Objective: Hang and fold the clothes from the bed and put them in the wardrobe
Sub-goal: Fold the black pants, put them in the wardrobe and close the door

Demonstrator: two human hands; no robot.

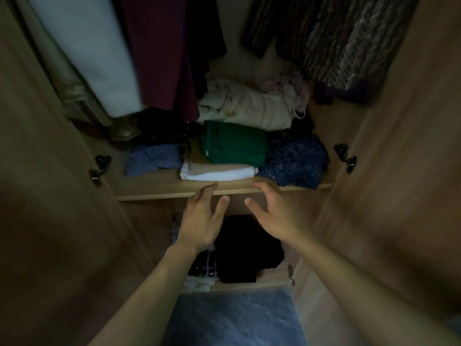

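Observation:
I look down into an open wardrobe. On its wooden shelf lies a folded white and beige garment at the front, with a folded green garment behind it. My left hand and my right hand hover just in front of the shelf edge, fingers loosely spread, holding nothing. Neither hand touches the clothes.
A blue-grey garment lies left on the shelf, a dark blue patterned one right, a cream bundle behind. Hanging clothes fill the top. Black clothes lie on the lower shelf. Open doors flank both sides.

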